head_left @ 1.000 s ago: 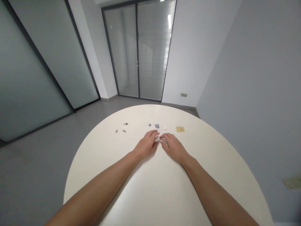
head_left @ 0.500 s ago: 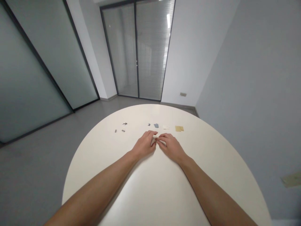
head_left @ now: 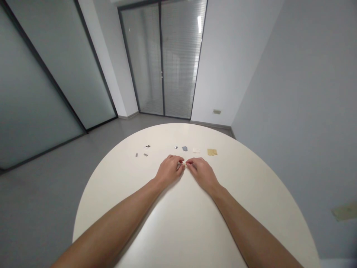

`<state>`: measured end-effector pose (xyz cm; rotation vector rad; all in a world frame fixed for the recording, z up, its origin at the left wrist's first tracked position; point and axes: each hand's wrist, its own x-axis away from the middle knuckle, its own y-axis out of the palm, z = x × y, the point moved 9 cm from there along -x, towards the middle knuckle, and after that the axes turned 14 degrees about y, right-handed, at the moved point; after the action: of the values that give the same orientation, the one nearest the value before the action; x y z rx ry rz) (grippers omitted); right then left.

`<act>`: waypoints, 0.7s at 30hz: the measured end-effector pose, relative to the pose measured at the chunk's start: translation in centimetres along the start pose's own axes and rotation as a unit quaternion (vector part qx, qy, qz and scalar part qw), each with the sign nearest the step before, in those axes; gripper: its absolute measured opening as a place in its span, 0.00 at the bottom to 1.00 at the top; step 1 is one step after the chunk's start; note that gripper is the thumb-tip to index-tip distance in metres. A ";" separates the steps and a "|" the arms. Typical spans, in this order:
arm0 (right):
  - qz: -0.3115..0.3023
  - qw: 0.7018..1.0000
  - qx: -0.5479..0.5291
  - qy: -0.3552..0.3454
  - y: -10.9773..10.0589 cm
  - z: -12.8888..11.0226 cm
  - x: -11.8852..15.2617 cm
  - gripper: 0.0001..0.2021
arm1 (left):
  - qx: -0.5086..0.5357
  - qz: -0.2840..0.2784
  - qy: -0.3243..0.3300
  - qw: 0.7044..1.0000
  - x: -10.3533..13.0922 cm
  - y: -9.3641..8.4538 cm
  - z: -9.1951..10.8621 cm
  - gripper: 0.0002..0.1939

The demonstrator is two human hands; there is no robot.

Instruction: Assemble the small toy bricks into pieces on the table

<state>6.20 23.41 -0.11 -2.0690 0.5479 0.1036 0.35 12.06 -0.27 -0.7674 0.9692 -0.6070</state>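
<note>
Over the middle of the round white table point(head_left: 178, 223), my left hand point(head_left: 169, 170) and my right hand point(head_left: 203, 173) meet almost fingertip to fingertip. Both have thumb and fingers pinched at a small pale piece point(head_left: 184, 164), mostly covered by the fingers and too small to name. Just beyond the hands lie a blue-grey flat piece point(head_left: 184, 148), a small shiny metallic bit point(head_left: 176, 147) and a whitish flat piece point(head_left: 196, 150). Farther right sit yellowish flat squares point(head_left: 212, 152), partly overlapping.
On the table's left side are two small grey metallic pieces, one point(head_left: 136, 155) left of the other point(head_left: 145, 155), and a dark small cluster point(head_left: 147, 146) behind them. Beyond the table stand a glass door with blinds point(head_left: 178, 59) and a grey wall point(head_left: 301, 111).
My left fingers have closed in from a more open curl to a pinch. The right fingers have drawn together too. The loose pieces lie as before; the view shifted very slightly.
</note>
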 end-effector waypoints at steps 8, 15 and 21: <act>0.019 1.000 -0.015 -0.009 -0.7 -0.5 0.1 0.08 | -0.006 0.005 0.008 1.000 -0.2 -0.6 0.4 0.08; 0.035 0.999 -0.034 -0.006 -0.7 0.0 0.2 0.07 | -0.006 0.024 0.010 1.000 -0.2 -1.1 0.4 0.08; 0.033 0.999 -0.030 -0.001 -0.7 0.0 0.1 0.05 | -0.004 0.035 0.018 0.999 -0.1 -1.1 0.5 0.07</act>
<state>6.62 23.69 0.41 -2.1096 0.6189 0.1618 0.56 11.64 0.83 -0.7291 1.0285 -0.5578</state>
